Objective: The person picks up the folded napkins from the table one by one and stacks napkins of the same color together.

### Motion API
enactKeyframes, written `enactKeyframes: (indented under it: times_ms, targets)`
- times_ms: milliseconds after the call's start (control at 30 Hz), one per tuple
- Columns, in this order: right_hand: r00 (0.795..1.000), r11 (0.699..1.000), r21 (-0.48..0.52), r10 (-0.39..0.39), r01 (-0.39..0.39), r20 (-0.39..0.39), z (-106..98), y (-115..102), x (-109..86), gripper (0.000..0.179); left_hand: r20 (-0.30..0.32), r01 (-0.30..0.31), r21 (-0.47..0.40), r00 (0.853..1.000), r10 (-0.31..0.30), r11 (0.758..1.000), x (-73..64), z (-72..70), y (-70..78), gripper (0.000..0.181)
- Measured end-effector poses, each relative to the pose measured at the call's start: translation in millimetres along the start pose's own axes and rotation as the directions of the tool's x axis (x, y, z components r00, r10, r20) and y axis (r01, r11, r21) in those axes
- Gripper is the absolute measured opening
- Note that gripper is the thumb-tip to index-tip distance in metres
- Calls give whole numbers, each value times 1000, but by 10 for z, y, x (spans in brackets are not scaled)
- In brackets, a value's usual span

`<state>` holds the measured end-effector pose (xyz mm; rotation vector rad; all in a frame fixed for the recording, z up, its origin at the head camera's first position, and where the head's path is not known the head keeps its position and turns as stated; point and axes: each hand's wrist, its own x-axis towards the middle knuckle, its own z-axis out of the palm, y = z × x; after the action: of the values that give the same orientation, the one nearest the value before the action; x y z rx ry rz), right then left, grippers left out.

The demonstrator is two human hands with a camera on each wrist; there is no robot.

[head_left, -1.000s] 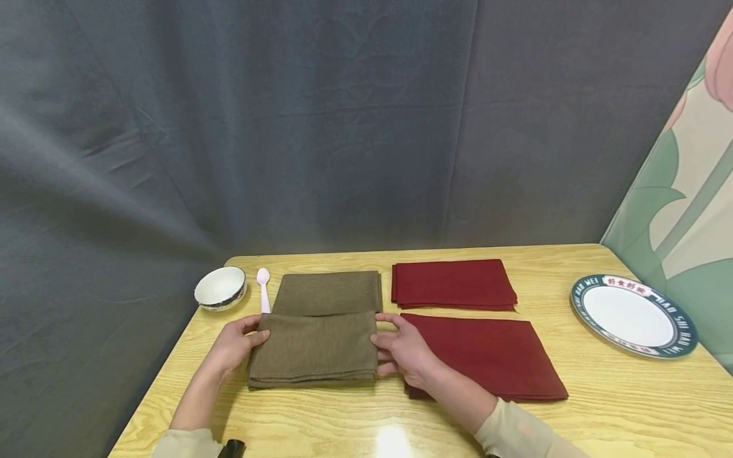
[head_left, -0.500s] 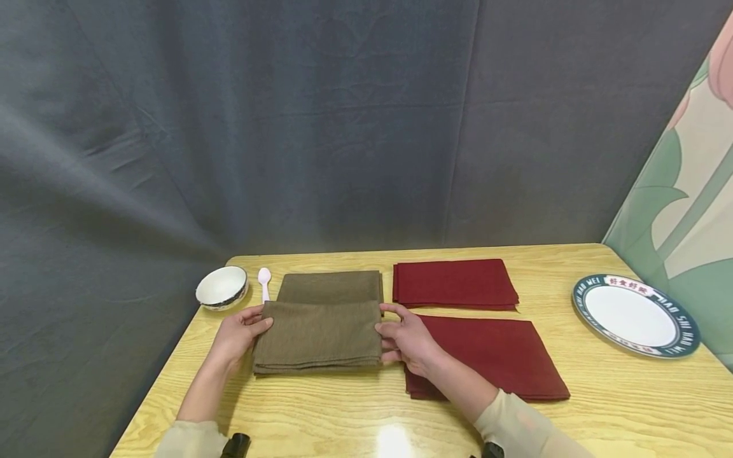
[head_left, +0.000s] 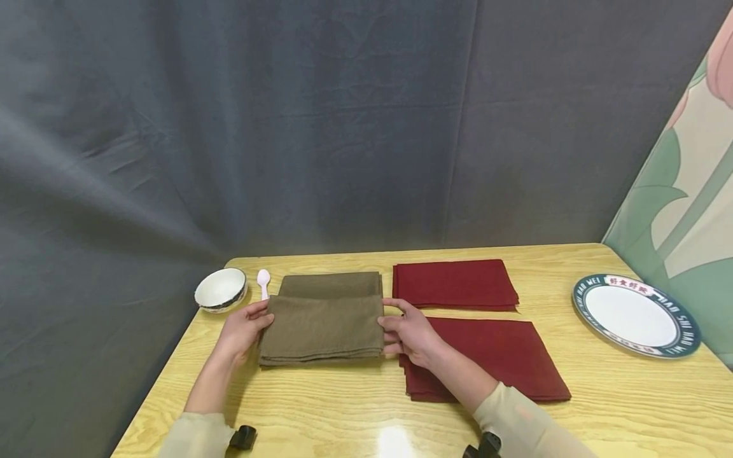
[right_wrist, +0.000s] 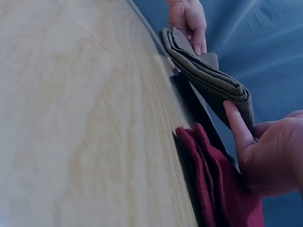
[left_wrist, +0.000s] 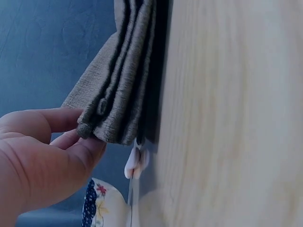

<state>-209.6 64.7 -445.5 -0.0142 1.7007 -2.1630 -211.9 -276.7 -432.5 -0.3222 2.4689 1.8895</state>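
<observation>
Between my two hands a folded brown cloth (head_left: 323, 331) is held by its short sides, raised over the table. My left hand (head_left: 243, 327) pinches the left side, thumb on top and fingers beneath. On the opposite side my right hand (head_left: 412, 334) grips the edge, with fingers spread along and under it. The right wrist view shows a gap and dark shadow below the folded layers (right_wrist: 208, 71). Behind it lies a second folded brown cloth (head_left: 332, 285), its front part covered in the head view. A pale pink spoon (head_left: 264, 278) lies just left of that cloth, its handle end hidden.
A white patterned bowl (head_left: 220, 289) stands at the table's left edge. Two folded dark red cloths, a far one (head_left: 455, 284) and a near one (head_left: 498, 356), lie to the right, the near one under my right forearm. A green-rimmed plate (head_left: 635, 315) sits far right.
Both hands have carried the brown cloth away from me and slightly right. It now overlaps more of the brown cloth behind. The other things stay where they were.
</observation>
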Motion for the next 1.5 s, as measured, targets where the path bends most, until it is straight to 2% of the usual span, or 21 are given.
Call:
enactKeyframes:
  times_ms: [233, 533, 967, 1200, 1367, 1500]
  targets:
    - [999, 1000, 0, 21, -21, -26, -25, -42, 69, 53, -7, -8, -59, 1000, 7, 998, 44, 64, 61, 49]
    - [1000, 1000, -2, 9, -9, -29, -55, -101, 152, 53, -34, -3, -123, 999, -1, 992, 129, 107, 76, 46]
    - [999, 1000, 12, 11, -11, -35, -111, -150, 236, 55, -31, -66, -57, 997, 65, 996, 306, 153, 84, 45]
    - [999, 1000, 11, 5, -4, -41, -107, -161, 301, 55, 8, -34, -3, 999, 34, 999, 367, 156, 100, 50]
    - [999, 1000, 5, 8, -8, -43, -115, -191, 350, 55, 18, -22, -32, 1000, 23, 999, 403, 185, 106, 52]
    - [998, 1000, 6, 11, -10, -55, -129, -217, 392, 55, 27, -39, -65, 999, 41, 997, 435, 192, 112, 51]
